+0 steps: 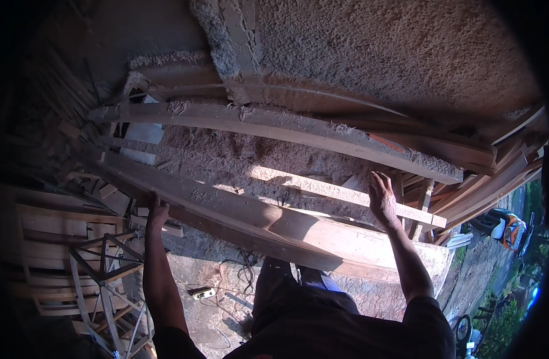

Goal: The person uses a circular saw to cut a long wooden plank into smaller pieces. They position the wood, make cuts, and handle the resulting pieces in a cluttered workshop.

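My left hand (158,210) is at the near edge of a long wooden plank (226,230), toward its left end. Its fingers look curled against that edge, and part of them is hidden in shade. Farther right, my right hand (382,200) is raised over the bench with its fingers stretched out and nothing in them. Below it runs a narrow sunlit wooden rail (340,190), between the near plank and a thick far beam (274,125). Wood shavings (208,152) fill the gap between these timbers.
A heap of shavings (382,54) lies beyond the bench. Stacked boards (490,179) lean at the right, near an orange-and-white machine (513,230). At the lower left stand a metal frame (104,275) and wooden frames (47,227). A power strip (201,293) with cables lies on the floor.
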`<state>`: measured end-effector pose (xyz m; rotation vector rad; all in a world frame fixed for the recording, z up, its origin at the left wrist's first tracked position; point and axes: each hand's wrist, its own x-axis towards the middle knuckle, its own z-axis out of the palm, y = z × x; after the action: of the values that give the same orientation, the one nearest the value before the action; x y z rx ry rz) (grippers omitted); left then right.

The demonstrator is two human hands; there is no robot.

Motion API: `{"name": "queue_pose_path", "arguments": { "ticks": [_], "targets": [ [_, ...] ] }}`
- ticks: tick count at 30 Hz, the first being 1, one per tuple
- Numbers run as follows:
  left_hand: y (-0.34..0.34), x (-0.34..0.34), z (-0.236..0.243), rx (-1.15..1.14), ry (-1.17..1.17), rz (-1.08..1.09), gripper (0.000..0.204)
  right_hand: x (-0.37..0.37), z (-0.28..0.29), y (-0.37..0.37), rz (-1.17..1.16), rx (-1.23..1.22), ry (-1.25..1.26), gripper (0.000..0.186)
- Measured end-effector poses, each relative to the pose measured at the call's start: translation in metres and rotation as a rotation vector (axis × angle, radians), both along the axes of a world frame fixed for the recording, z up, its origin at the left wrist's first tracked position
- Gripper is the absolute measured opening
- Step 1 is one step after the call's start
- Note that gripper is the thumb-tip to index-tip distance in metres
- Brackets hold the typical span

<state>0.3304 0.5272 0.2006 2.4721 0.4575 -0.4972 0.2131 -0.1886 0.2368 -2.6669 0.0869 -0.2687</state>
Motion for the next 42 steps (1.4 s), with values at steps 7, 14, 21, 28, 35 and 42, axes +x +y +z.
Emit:
{"name": "queue_pose_path", "arguments": {
  "ticks": [7, 14, 21, 28, 35, 42],
  "targets": [
    [0.038, -0.007, -0.030, 0.141, -0.506, -0.008, 0.095, 0.132, -0.120, -0.171, -0.043, -0.324, 0.016, 0.050],
    [0.012, 0.001, 0.001, 0.232, -0.235, -0.072, 0.119, 0.143, -0.156, -0.226, -0.022, -0.260, 0.100, 0.031],
    [0.034, -0.023, 0.026, 0.335, -0.097, 0.047, 0.138, 0.186, -0.160, -0.024, 0.209, -0.078, -0.329, 0.036],
    [0.016, 0.005, 0.065, 0.260, 0.022, 0.047, 0.151, 0.216, -0.038, 0.393, 0.486, 0.806, -0.063, 0.019],
    [0.008, 0.004, 0.063, 0.187, 0.020, 0.082, 0.152, 0.304, -0.024, 0.683, 0.815, 1.257, 0.296, 0.005],
    [0.004, 0.008, 0.067, 0.094, 0.000, 0.099, 0.148, 0.399, -0.035, 0.846, 0.881, 1.132, 0.356, 0.022]
  ]
}}
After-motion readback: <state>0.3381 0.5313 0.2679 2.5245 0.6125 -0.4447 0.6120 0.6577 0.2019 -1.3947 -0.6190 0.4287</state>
